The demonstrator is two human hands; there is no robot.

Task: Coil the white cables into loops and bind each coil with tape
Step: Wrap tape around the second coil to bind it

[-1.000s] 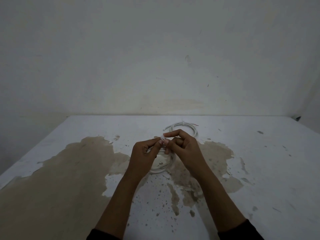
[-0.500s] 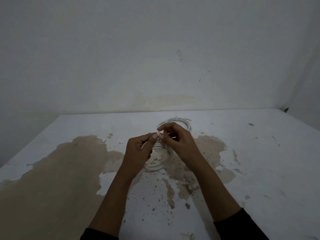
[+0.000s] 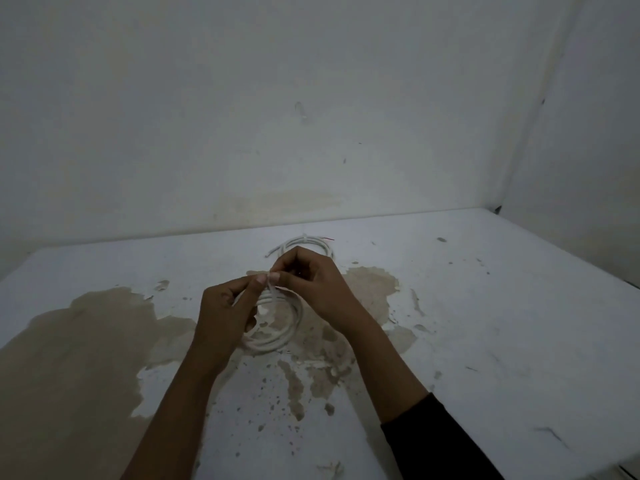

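Observation:
A white cable coil (image 3: 277, 337) hangs below my hands just above the stained table. My left hand (image 3: 225, 313) and my right hand (image 3: 311, 285) meet at the top of that coil, thumbs and fingertips pinched together on the cable bundle and a small pale strip that looks like tape (image 3: 272, 284). Behind my right hand lies a second white coil (image 3: 304, 242) flat on the table, bound at its far side, with a thin red wire end showing. My hands hide the top of the held coil.
The table (image 3: 485, 323) is white with large brown patches of peeled paint and ends at a wall behind. A second wall closes the right side, and the table's right edge runs down at the far right.
My hands have stayed pinched together at the top of the coil, with the fingers shifting slightly around the bundle. The view has drifted, so the hands sit a little higher and further left.

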